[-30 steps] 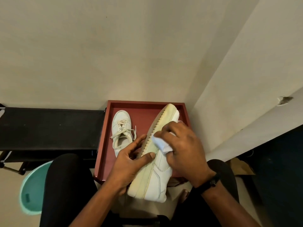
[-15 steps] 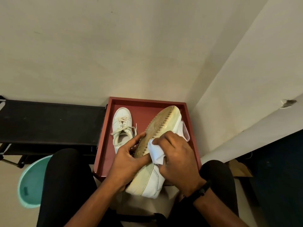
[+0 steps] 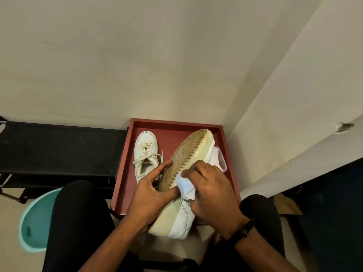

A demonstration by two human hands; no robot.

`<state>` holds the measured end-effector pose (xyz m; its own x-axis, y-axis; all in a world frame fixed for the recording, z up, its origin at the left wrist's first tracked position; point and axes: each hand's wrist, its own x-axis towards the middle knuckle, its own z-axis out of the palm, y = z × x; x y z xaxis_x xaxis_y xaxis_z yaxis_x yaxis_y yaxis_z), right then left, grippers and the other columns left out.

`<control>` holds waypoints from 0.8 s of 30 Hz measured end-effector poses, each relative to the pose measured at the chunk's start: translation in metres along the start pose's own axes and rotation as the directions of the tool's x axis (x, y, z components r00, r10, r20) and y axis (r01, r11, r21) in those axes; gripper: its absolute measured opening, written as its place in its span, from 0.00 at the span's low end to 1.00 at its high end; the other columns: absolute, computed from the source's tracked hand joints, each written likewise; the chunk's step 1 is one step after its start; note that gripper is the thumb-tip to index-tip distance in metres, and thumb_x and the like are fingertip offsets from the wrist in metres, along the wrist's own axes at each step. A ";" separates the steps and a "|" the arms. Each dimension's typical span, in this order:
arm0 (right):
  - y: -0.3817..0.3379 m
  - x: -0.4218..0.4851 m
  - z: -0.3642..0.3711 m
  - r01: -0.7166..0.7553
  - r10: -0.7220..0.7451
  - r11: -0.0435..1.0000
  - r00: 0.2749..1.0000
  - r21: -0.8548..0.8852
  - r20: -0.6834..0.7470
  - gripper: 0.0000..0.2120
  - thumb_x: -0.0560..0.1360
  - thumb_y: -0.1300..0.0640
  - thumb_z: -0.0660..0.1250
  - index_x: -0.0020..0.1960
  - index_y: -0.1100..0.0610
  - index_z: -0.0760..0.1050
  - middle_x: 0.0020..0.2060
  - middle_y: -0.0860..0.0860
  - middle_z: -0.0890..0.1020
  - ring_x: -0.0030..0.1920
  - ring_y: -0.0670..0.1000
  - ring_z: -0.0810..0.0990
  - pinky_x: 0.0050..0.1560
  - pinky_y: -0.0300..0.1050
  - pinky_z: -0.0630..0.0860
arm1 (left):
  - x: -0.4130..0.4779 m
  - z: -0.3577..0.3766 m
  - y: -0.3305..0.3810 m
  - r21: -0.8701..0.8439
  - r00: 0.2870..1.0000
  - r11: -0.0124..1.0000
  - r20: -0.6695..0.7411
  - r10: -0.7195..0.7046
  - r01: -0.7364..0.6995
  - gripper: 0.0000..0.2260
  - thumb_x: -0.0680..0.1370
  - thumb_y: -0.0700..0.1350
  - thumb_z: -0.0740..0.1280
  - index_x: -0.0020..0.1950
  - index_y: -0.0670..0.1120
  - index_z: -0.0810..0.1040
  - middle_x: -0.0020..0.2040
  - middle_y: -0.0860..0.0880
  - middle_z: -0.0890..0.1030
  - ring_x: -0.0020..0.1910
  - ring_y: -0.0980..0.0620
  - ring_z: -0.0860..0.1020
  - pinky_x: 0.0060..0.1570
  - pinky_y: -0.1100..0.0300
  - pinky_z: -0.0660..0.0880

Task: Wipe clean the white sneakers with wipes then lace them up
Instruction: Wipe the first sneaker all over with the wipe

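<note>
Head view, one frame.

- Your left hand (image 3: 149, 195) grips the held sneaker (image 3: 186, 154) at mid-length. The thumb lies across the sole and the fingers curl round the far edge.
- The held sneaker is tilted on its side above the near half of the red tray (image 3: 121, 173). Its tan, dirty sole faces up and toward 9 o'clock. The toe points to 1 o'clock and the heel to 7 o'clock, over your lap. The white upper faces 4 o'clock, and the midsole is yellowed.
- Your right hand (image 3: 214, 195) is closed round a bunched white wipe (image 3: 185, 186). It presses the wipe against the stitched edge of the sole, just beside your left thumb.
- A small round mark sits on the sole near your left thumb. It is too small to read. I can read no brand or writing on either shoe.
- The second sneaker (image 3: 145, 152) stands upright in the tray at 10 o'clock from the held one, toe toward 12. It is laced, with loose lace ends trailing toward 3 o'clock.
- A clear plastic container (image 3: 221, 158) lies in the tray at 3 o'clock, partly hidden behind the held sneaker.
- There is a black wristband (image 3: 242, 231) on your right wrist.
- Surroundings: a black rack (image 3: 59, 148) touches the tray at 9 o'clock. A teal basin (image 3: 33, 222) is on the floor at 8 o'clock. A cardboard piece (image 3: 284, 205) is at 4 o'clock.
</note>
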<state>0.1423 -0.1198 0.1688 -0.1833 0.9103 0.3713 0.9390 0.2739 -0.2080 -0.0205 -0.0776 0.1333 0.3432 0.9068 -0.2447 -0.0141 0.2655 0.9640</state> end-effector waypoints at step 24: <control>0.046 0.024 -0.056 -0.250 0.344 0.869 0.925 0.426 -0.159 0.09 0.70 0.62 0.75 0.48 0.52 0.84 0.44 0.45 0.80 0.43 0.45 0.80 0.40 0.36 0.74 | 0.003 -0.006 0.005 -0.236 0.974 0.949 0.140 -0.179 0.209 0.28 0.65 0.40 0.79 0.62 0.57 0.79 0.54 0.48 0.86 0.51 0.44 0.86 0.43 0.49 0.84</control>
<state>0.1978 -0.1025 0.2191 0.2001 0.8872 0.4158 0.7379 0.1427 -0.6596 -0.0249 -0.0718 0.1363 0.4686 0.7894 -0.3965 -0.1632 0.5185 0.8394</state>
